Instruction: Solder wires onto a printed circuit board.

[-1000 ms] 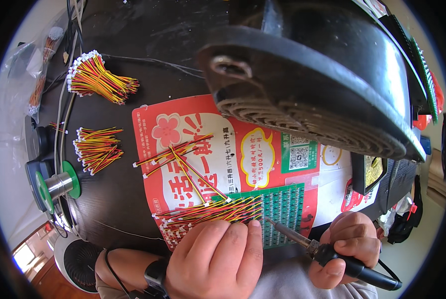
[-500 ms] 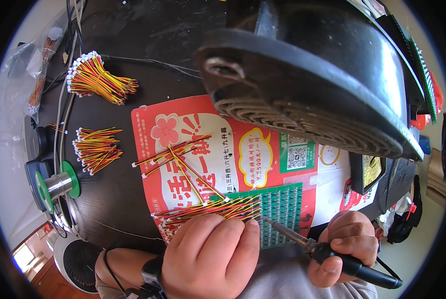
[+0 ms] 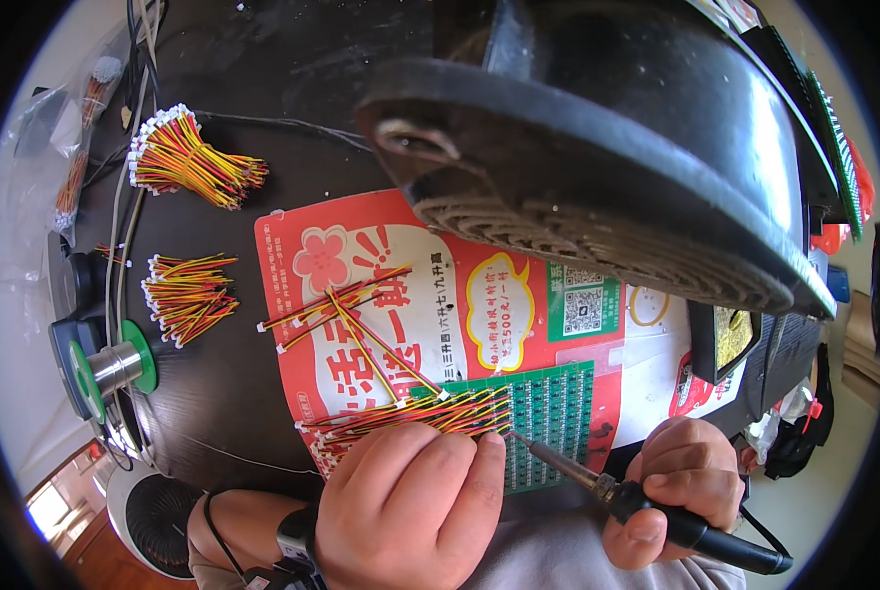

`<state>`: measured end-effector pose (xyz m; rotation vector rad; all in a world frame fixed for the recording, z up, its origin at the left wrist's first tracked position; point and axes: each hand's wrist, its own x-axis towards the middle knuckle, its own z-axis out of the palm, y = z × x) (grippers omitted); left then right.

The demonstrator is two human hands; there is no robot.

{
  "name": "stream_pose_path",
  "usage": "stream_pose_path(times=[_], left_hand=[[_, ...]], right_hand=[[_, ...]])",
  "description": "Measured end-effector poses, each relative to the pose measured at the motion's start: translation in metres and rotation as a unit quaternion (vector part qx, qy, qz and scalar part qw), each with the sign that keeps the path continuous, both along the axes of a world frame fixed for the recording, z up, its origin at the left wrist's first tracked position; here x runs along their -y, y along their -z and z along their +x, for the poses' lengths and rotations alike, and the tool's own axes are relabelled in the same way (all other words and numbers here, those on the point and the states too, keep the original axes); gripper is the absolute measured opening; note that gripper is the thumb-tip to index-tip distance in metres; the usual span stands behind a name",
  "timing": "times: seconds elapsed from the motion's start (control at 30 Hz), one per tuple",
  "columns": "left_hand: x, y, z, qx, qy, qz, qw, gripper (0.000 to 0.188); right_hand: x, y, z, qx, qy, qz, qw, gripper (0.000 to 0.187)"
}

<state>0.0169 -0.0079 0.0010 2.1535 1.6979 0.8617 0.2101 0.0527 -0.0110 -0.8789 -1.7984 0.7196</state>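
My right hand (image 3: 691, 477) is wrapped around the black handle of a soldering iron (image 3: 720, 543). The iron's tip points left and reaches a green circuit board (image 3: 558, 418), just beside my left index fingertip. Across the left part of the board lies a row of red, black and yellow wire leads (image 3: 450, 408) with white plugs at their left ends. My left hand (image 3: 410, 501) is closed over the near side of these leads. Its fingers are curled, and whatever lies under the fingertips is hidden. A few loose leads (image 3: 346, 305) rest crosswise beyond the board.
A black fan-like housing with a grille (image 3: 597, 167) overhangs the far right. Two piles of leads, one bundled (image 3: 196, 157) and one loose (image 3: 189, 300), lie left. Near them stands a solder spool (image 3: 115, 367). Under the board is a red printed sheet (image 3: 287, 236). A tray with yellow filling (image 3: 735, 334) sits right.
The view has shifted slightly. My hands, the iron and the board keep nearly the same places, with the iron's tip still by my left fingertip.
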Motion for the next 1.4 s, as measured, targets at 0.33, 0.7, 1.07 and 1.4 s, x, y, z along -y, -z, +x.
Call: stream_pose_path(times=[0.33, 0.7, 1.07, 1.4], left_hand=[[0.001, -0.001, 0.001, -0.016, 0.000, 0.004, 1.000, 0.023], [-0.006, -0.003, 0.004, -0.037, 0.006, 0.015, 0.999, 0.020], [-0.012, -0.010, -0.008, -0.027, 0.039, 0.007, 0.999, 0.020], [-0.036, -0.021, -0.061, -0.130, -0.090, -0.009, 0.987, 0.032]], right_hand=[[0.002, 0.001, -0.002, -0.011, 0.016, -0.008, 1.000, 0.034], [0.001, 0.003, 0.002, -0.034, 0.020, 0.018, 0.999, 0.034], [0.002, 0.002, 0.005, -0.026, 0.021, 0.004, 0.999, 0.035], [0.003, 0.003, 0.010, -0.038, 0.025, 0.003, 0.999, 0.034]])
